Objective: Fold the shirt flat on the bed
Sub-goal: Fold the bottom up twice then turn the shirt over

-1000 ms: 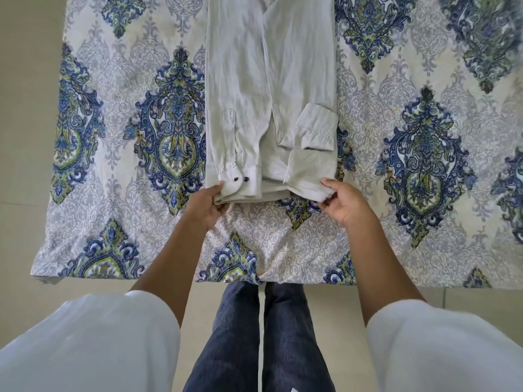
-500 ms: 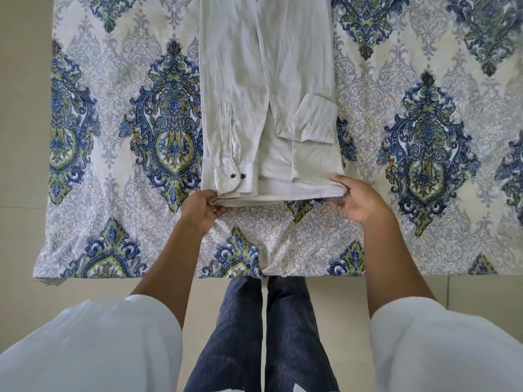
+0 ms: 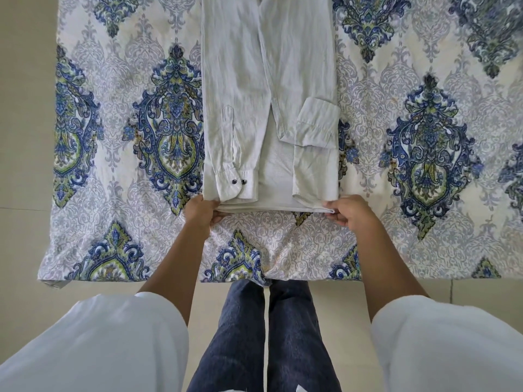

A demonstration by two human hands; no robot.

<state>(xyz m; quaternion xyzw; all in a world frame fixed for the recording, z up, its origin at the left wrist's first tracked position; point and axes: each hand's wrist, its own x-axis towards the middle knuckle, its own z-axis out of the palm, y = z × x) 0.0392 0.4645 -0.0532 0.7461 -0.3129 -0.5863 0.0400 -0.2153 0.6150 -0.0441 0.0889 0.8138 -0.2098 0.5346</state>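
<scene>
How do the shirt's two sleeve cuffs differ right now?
The left cuff lies straight, almost at the hem, showing two dark buttons. The right cuff lies slanted, higher up the shirt, and shows no buttons. Both lie flat on the shirt, in the same pale fabric.

Your left hand [image 3: 201,212] and right hand [image 3: 348,212] pinch the near hem corners of the shirt [image 3: 268,94], lying narrow on the bed [image 3: 424,193], sleeves folded in.
</scene>
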